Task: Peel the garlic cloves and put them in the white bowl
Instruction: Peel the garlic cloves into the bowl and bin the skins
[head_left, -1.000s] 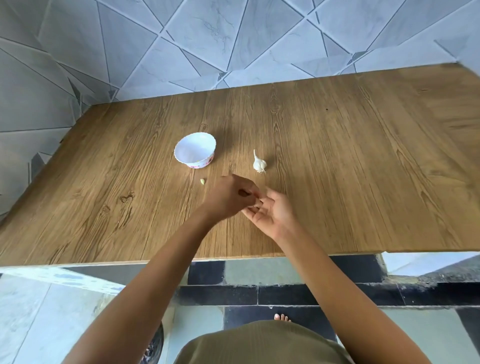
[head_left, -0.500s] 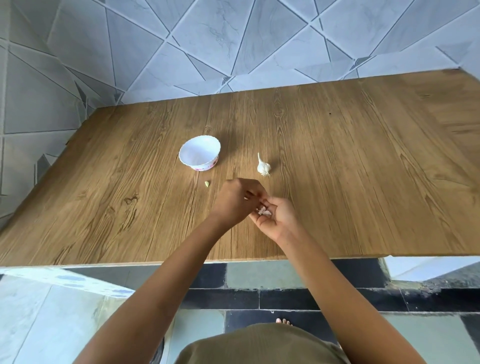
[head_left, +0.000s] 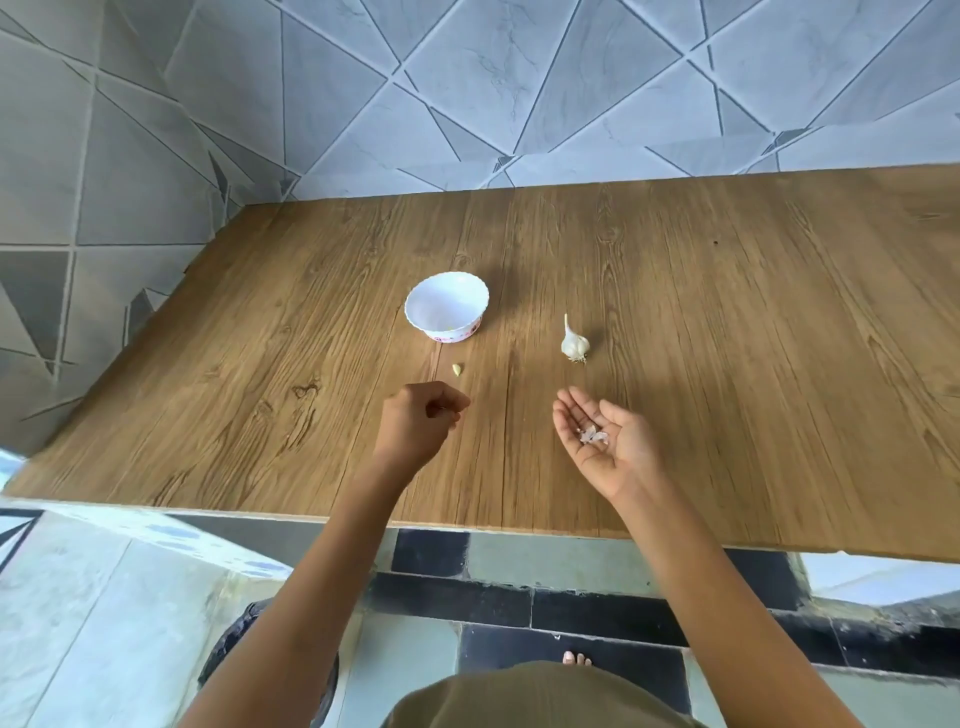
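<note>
Wooden table (head_left: 727, 364), front edge: garlic skins (head_left: 593, 435) are borne on the open-fingered right hand (head_left: 615, 449); left hand (head_left: 415, 423) is curled, contents hidden.

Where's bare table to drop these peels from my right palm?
Wide bare table right of the garlic bulb, and left of the white bowl to the edge. Crowded: the middle strip with bowl, loose clove and bulb.

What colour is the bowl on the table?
The bowl is white, with a pinkish patterned band at its base; head view.
</note>
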